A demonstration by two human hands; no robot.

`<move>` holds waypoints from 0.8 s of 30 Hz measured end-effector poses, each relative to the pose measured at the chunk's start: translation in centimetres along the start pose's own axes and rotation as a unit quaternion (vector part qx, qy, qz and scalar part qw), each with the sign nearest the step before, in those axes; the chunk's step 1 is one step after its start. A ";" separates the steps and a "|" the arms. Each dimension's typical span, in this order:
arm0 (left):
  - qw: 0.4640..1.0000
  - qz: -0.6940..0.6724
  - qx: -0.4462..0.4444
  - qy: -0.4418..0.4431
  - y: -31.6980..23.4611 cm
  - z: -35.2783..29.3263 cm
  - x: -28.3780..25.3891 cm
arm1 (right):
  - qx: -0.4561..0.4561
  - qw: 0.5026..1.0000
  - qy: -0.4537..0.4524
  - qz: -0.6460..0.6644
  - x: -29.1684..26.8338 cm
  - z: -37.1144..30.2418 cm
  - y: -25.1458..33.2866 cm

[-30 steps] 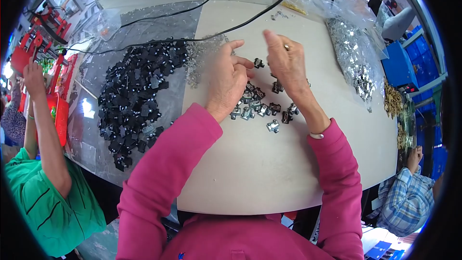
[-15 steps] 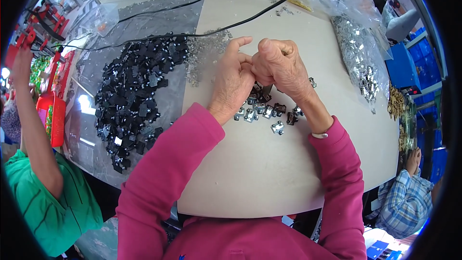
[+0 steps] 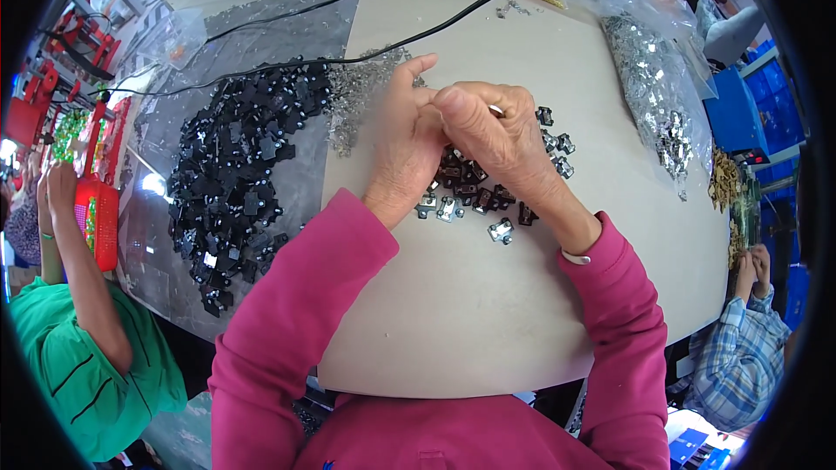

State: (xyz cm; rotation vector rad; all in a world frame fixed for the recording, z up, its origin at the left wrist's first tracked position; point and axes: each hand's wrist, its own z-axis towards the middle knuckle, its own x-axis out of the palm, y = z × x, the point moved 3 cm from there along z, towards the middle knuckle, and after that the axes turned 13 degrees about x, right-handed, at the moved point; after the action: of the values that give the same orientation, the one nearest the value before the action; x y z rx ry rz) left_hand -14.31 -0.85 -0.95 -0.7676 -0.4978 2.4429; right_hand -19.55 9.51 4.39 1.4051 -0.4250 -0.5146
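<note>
My left hand (image 3: 405, 148) and my right hand (image 3: 503, 137) meet above the middle of the table. The left is partly blurred, its fingers curled inward with one finger raised. My right thumb lies over bent fingers, touching the left hand. Whatever is pinched between them is hidden. Just below and beyond the right hand lie several small silver-and-black metal parts (image 3: 501, 231), some partly covered by the hands. A large heap of black flat parts (image 3: 231, 170) spreads to the left, with a pile of tiny clear or silvery pieces (image 3: 353, 104) beside my left hand.
A black cable (image 3: 418, 37) crosses above the far side of the table (image 3: 453, 313). At the right, a clear bag of shiny metal pieces (image 3: 649, 91) stands near a blue box (image 3: 740, 117). People work at both sides; a red basket (image 3: 106, 222) is at left.
Both hands have shifted slightly left, still together. More of the metal parts beyond my right wrist now show. The co-worker at left has brought the hands lower, near the red basket.
</note>
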 end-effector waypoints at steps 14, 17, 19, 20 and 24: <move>0.898 -0.339 -0.274 -0.066 -2.2 0.8 -0.1 | 0.007 1.000 -0.027 -0.002 -1.2 0.8 0.4; 0.891 -0.341 -0.290 -0.078 -1.8 0.9 0.0 | -0.004 0.996 -0.077 0.047 -0.9 1.0 0.2; 0.881 -0.355 -0.286 -0.128 -1.3 0.8 0.0 | -0.009 0.992 -0.101 0.071 -0.5 1.0 0.1; 0.874 -0.363 -0.285 -0.152 -1.3 0.8 -0.1 | -0.020 0.993 -0.097 0.069 -0.2 0.9 0.1; 0.889 -0.352 -0.254 -0.145 -1.3 0.9 -0.5 | -0.032 0.995 -0.077 0.060 0.0 1.0 -0.1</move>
State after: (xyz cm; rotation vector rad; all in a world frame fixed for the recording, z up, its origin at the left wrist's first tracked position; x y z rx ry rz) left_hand -14.03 -0.28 0.54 -0.3039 -1.3109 1.7416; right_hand -20.16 8.67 4.40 1.2736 -0.6078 -0.5352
